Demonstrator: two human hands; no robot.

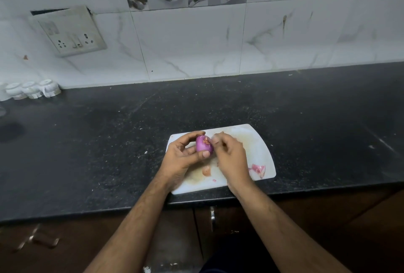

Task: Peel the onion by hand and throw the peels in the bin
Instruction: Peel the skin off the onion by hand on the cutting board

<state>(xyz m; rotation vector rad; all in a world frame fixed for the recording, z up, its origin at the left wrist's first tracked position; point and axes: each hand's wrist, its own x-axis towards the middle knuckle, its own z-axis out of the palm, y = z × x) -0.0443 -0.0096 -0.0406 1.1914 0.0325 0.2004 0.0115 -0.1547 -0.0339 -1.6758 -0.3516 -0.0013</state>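
black counter, white board, marble-tiled wall

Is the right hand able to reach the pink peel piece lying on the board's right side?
Probably yes: the pink peel piece lies uncovered on the cutting board just beside the right hand, which is now picking at the onion.

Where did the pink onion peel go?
In the head view, the pink peel piece lies on the white cutting board, near its right front corner, just right of the right hand and apart from the onion.
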